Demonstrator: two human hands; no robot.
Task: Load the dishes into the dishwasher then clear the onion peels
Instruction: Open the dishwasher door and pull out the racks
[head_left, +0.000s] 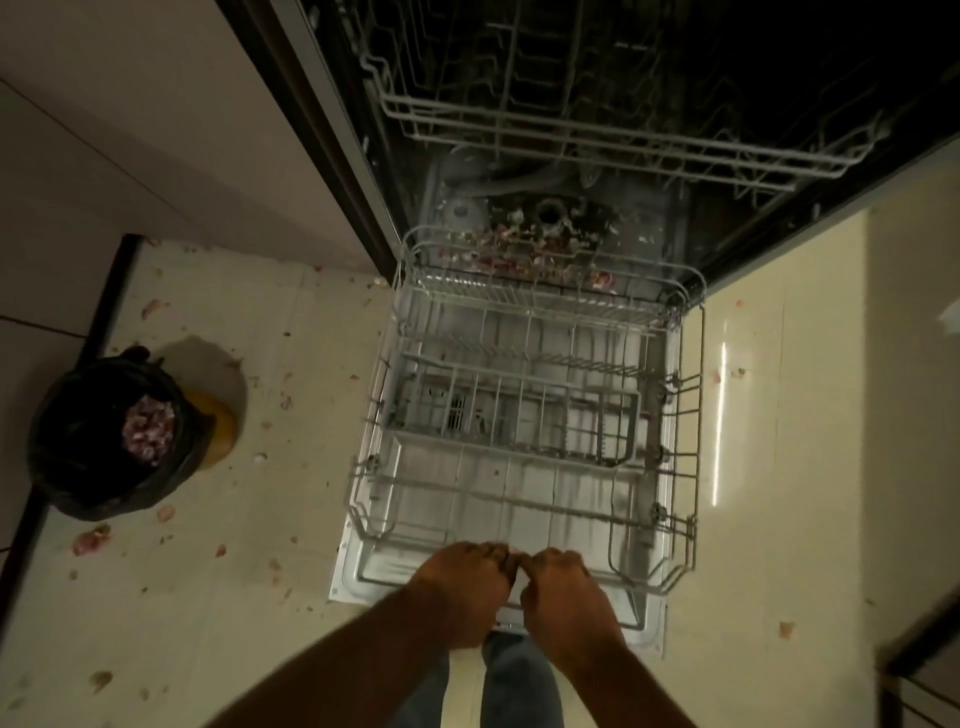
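Note:
The dishwasher stands open with its door (647, 631) folded down flat. The empty lower rack (524, 415) of white wire is pulled out over the door. My left hand (462, 592) and my right hand (563, 597) sit side by side at the rack's front rim, fingers curled over the front wire. The upper rack (597, 124) is partly out and holds no dishes. Onion peels (524, 249) lie heaped on the tub floor behind the lower rack. More onion peels (91, 540) are scattered over the cream floor tiles.
A bin lined with a black bag (104, 441) stands on the floor at the left, with peels (148, 428) inside. A cabinet front (156, 130) flanks the dishwasher on the left. My legs (514, 686) show below my hands.

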